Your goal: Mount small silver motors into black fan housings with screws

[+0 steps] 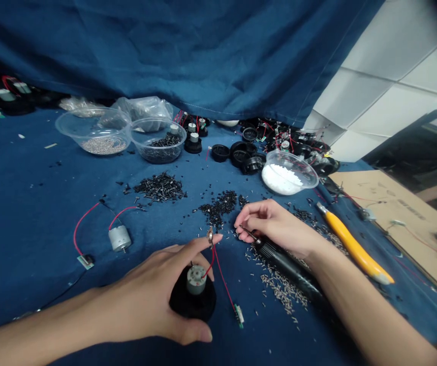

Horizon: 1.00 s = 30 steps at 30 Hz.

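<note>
Head camera: the left hand (146, 290) clasps a black round housing (192, 304) topped by a silver motor (196, 279) with red wire (220, 284). The right hand (275, 226) grips a black pen-shaped tool (290, 269) above scattered small pins (279, 287) on blue cloth (24, 203)

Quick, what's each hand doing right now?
Left hand: closed, holding a black round base with a silver motor.
Right hand: closed, holding a black pen-shaped tool.
</note>
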Each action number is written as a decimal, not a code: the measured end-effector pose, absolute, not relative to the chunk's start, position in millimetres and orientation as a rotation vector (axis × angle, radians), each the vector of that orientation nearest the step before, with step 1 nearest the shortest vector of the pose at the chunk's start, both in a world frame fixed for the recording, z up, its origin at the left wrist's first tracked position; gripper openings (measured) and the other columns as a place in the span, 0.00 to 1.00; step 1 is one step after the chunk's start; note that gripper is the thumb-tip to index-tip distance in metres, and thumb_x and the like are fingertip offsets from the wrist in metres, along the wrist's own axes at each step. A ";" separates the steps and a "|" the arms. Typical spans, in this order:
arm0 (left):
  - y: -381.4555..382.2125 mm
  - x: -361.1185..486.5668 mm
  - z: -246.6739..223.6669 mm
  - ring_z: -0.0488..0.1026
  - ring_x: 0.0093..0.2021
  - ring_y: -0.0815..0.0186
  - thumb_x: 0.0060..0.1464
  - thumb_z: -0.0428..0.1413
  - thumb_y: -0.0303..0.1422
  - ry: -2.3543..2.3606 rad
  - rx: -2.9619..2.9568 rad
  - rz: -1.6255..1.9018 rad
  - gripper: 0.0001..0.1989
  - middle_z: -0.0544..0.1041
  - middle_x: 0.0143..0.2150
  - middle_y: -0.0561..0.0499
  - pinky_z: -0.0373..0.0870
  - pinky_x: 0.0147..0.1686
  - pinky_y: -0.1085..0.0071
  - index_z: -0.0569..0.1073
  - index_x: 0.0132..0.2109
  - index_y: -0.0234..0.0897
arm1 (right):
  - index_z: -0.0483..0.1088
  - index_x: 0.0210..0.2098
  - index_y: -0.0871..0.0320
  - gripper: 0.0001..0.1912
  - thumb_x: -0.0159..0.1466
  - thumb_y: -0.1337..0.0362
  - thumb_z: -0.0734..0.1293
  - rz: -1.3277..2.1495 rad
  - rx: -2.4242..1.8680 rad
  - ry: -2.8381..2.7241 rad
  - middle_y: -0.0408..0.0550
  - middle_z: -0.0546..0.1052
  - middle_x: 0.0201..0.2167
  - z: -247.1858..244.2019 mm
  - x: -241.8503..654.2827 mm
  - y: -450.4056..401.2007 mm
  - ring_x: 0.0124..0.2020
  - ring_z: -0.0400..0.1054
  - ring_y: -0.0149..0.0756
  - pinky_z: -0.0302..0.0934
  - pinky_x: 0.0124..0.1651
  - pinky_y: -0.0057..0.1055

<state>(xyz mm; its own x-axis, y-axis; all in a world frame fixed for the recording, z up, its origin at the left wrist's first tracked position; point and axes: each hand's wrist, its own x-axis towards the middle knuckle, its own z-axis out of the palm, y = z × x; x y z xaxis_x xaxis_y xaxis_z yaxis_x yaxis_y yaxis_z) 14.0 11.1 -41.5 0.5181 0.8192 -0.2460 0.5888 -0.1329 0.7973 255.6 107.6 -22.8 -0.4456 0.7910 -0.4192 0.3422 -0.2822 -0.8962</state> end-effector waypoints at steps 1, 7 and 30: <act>11.4 13.5 -41.5 0.67 0.55 0.52 0.40 0.68 0.39 1.154 1.841 0.303 0.52 0.72 0.52 0.53 0.59 0.59 0.53 0.47 0.67 0.57 | 0.71 0.28 0.62 0.04 0.56 0.70 0.64 1.772 -1.403 -1.628 0.46 0.74 0.24 -22.7 255.8 107.4 0.25 0.68 0.27 0.62 0.30 0.24; 13.1 12.4 -42.4 0.65 0.59 0.50 0.36 0.71 0.42 1.035 1.982 0.277 0.61 0.72 0.53 0.55 0.53 0.63 0.47 0.40 0.68 0.62 | 0.71 0.31 0.61 0.04 0.58 0.69 0.64 1.637 -1.406 -1.827 0.45 0.74 0.27 -20.0 256.0 108.0 0.30 0.69 0.29 0.62 0.35 0.26; 11.1 6.7 -38.3 0.68 0.57 0.55 0.42 0.69 0.40 1.010 1.807 0.480 0.61 0.76 0.51 0.49 0.58 0.60 0.54 0.35 0.71 0.49 | 0.68 0.44 0.56 0.17 0.63 0.51 0.63 0.251 -1.937 -2.328 0.51 0.75 0.40 -38.3 356.0 -17.0 0.38 0.73 0.42 0.69 0.39 0.36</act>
<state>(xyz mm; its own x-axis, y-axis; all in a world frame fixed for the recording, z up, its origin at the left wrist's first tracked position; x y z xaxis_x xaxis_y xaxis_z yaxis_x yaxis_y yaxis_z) 6.7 11.1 -38.3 0.5774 0.8089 -0.1109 0.4243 -0.1813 0.8872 356.0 -17.0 -38.3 -0.1841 0.9826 -0.0261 0.9656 0.1758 -0.1915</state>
